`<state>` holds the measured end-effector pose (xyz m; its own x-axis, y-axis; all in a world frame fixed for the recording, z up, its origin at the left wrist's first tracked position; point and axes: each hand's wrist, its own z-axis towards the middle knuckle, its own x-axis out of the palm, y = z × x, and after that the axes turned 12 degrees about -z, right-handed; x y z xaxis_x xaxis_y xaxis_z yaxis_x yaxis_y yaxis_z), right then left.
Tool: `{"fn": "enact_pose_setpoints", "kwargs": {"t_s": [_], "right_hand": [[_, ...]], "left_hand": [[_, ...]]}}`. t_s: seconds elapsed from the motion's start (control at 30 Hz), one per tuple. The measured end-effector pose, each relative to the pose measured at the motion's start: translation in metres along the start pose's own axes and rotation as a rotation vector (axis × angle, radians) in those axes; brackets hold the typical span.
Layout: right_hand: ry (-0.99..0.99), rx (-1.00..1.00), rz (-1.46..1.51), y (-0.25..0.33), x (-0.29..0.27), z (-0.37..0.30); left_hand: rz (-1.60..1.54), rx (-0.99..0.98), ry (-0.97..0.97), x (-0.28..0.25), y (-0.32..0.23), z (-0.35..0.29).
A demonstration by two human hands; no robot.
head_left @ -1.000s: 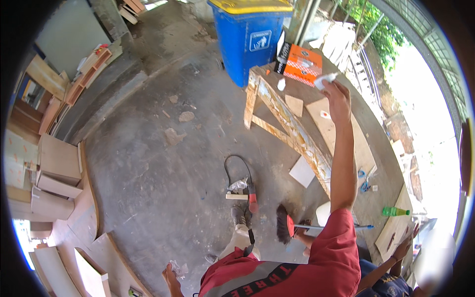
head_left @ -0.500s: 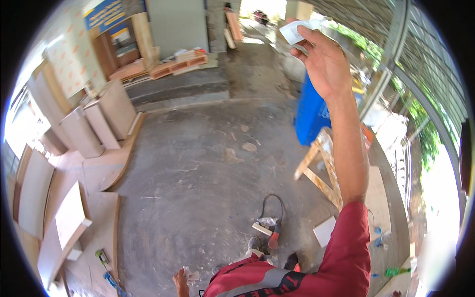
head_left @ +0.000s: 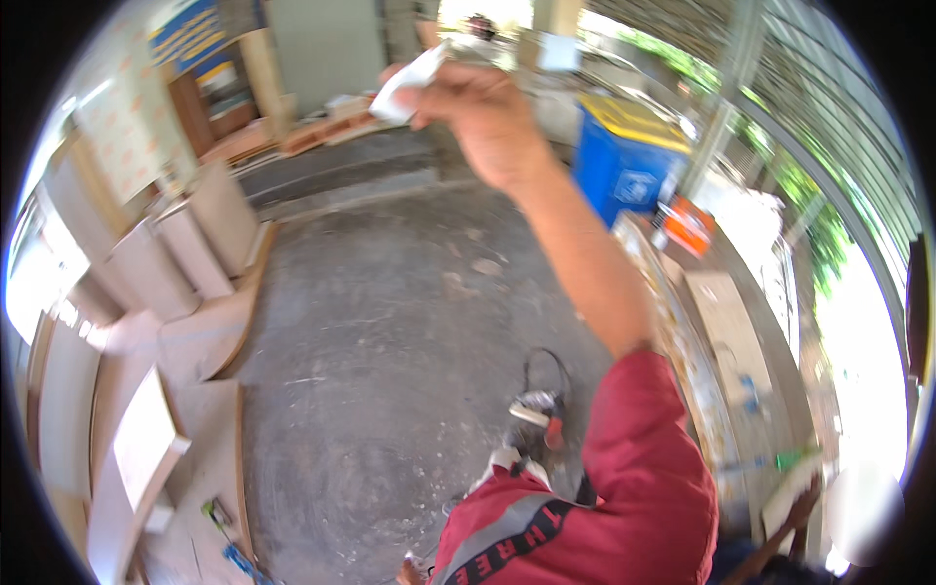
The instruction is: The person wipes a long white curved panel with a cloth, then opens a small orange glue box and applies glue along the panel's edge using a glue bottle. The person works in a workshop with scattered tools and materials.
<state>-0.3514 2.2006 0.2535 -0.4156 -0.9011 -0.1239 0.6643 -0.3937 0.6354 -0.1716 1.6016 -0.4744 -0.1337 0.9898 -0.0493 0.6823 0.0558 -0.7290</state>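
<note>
My right hand [head_left: 478, 112], arm raised far out in front of me, is closed around a small white bottle-like thing [head_left: 409, 88]. Motion smears it, so its exact kind does not show. At the lower edge only a small part of my left hand [head_left: 409, 573] is visible, low beside my red shirt. A whitish, partly see-through bit shows at its fingers, too small to name. On the floor by my feet lies a corded power tool [head_left: 536, 405] with a dark cable loop and a red end.
Wooden panels and box parts [head_left: 156, 268] stand at the left, with a green tool [head_left: 216, 514] near them. A blue bin with a yellow lid [head_left: 624, 156], an orange package [head_left: 688, 226] and a wooden bench [head_left: 682, 351] line the right. Another person's arm [head_left: 795, 522] shows lower right.
My right hand has swung left with the white thing, uncovering the bin and the orange package. My left hand has slipped mostly below the lower edge. Another person's arm has appeared at lower right.
</note>
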Motion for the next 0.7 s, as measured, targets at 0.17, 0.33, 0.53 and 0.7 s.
{"fn": "enact_pose_setpoints", "kwargs": {"t_s": [0.17,0.33,0.53,0.7], "right_hand": [[-0.288,0.417,-0.372,-0.076,-0.073,-0.142],[-0.635,0.756,-0.747,-0.146,-0.189,-0.321],[-0.831,1.141,-1.382,-0.14,-0.333,-0.501],[-1.188,1.221,-1.514,-0.123,-0.434,-0.588]], "left_hand": [[0.309,-0.092,0.141,0.016,-0.023,-0.015],[0.449,-0.108,0.152,0.022,-0.054,-0.028],[0.555,-0.016,0.164,0.073,-0.099,-0.017],[0.587,0.128,0.183,0.179,-0.148,-0.007]]}}
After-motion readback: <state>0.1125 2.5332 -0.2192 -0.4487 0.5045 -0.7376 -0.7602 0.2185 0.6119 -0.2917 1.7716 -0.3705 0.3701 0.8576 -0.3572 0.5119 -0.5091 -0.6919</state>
